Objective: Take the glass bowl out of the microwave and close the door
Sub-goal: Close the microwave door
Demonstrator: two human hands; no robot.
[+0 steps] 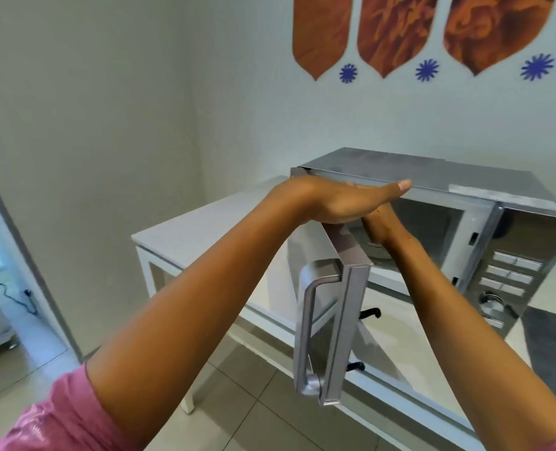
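Head cam: silver microwave sits on a white table at about 3 o'clock in the shot, up against a white wall w/ orange leaf shapes and blue stars at 12 o'clock.

Door is swung wide open toward the cam, edge-on, handle on the outer face, dead center of frame.

Left hand lies flat, palm down, on the door's top edge, right by the microwave's top front corner. Fingers straight and together, pointing to 3 o'clock, not wrapped round anything.

Right hand goes into the cavity just under the left one. The left hand covers its fingers, so can't tell if they're spread, closed or on something.

Bowl: only a pale curved bit shows inside the cavity, just beside the right wrist at about its 6 o'clock, partly hidden. Looks like it's on the oven floor, can't tell if the hand touches it.

Buttons and a knob on the panel at 4 o'clock. Pink sleeve at 7 o'clock. Tile floor below the table.
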